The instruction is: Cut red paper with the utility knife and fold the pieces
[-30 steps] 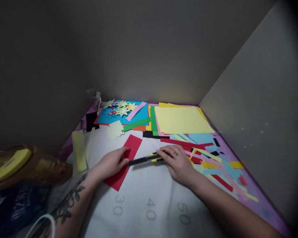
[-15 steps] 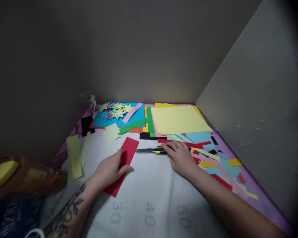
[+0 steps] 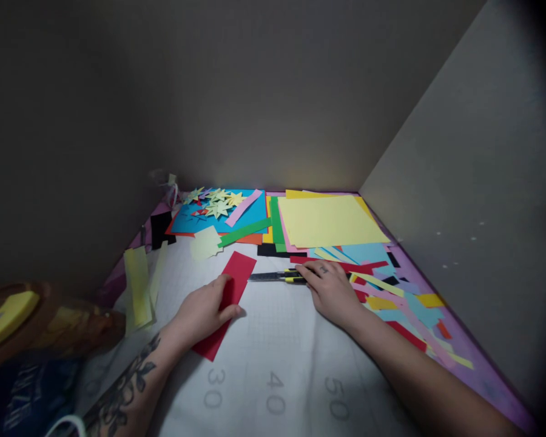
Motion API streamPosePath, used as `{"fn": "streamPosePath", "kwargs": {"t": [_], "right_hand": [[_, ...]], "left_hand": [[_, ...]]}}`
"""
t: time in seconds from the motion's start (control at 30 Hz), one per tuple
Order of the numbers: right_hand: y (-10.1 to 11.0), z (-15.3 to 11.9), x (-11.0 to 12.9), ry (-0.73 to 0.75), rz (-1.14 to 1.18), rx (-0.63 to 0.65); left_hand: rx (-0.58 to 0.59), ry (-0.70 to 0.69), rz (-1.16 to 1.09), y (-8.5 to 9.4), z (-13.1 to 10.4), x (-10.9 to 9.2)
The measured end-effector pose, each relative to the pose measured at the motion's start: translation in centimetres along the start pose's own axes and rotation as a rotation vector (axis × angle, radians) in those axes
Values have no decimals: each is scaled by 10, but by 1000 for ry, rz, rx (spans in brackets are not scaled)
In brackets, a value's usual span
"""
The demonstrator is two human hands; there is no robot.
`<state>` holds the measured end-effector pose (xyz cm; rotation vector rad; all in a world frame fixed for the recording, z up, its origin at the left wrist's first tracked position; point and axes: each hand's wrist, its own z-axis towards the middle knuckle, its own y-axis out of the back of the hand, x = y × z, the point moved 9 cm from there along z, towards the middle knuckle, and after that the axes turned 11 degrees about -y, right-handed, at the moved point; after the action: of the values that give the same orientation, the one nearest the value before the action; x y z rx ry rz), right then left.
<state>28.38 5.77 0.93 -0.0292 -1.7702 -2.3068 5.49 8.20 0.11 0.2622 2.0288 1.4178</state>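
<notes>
My left hand [image 3: 202, 312] is closed on a red paper strip [image 3: 242, 267], with thumb and a finger lying across it. The strip slants over the white sheet, its upper end leaning right. My right hand [image 3: 330, 291] has its fingers around the black and yellow handle of a utility knife [image 3: 266, 277]. Its dark blade is out and points left, the tip close beside the strip's right edge. Part of the handle is hidden under my fingers.
Paper stars [image 3: 217, 208] lie on blue paper [image 3: 250, 212] at the back. Yellow sheets [image 3: 332, 220] are stacked to their right. Paper scraps [image 3: 418, 306] cover the right side. Pale yellow strips [image 3: 138, 288] and a brown container [image 3: 50, 328] stand left. Walls close off the back and right.
The view has shifted very slightly. Both hands, the red strip and the knife keep the same places.
</notes>
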Motion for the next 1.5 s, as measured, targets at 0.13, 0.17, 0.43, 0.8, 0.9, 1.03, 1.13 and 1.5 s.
{"fn": "streamPosePath", "kwargs": {"t": [0.13, 0.17, 0.43, 0.8, 0.9, 1.03, 1.13, 1.5], "right_hand": [[0, 0, 2, 6, 3, 3], [0, 0, 2, 5, 3, 7], [-1, 0, 0, -5, -6, 21], [-1, 1, 16, 1, 24, 5], [-1, -1, 30, 47, 64, -12], [-4, -3, 37, 79, 101, -25], [-7, -2, 35, 76, 88, -30], [-12, -1, 31, 53, 53, -3]], "left_hand": [[5, 5, 6, 0, 0, -1], [7, 6, 9, 0, -1, -1], [-10, 0, 21, 1, -1, -1], [-44, 62, 55, -1, -1, -1], [-78, 116, 62, -1, -1, 1], [-128, 160, -62, 1, -3, 11], [-151, 164, -307, 3, -3, 20], [-283, 86, -324, 16, -6, 27]]}}
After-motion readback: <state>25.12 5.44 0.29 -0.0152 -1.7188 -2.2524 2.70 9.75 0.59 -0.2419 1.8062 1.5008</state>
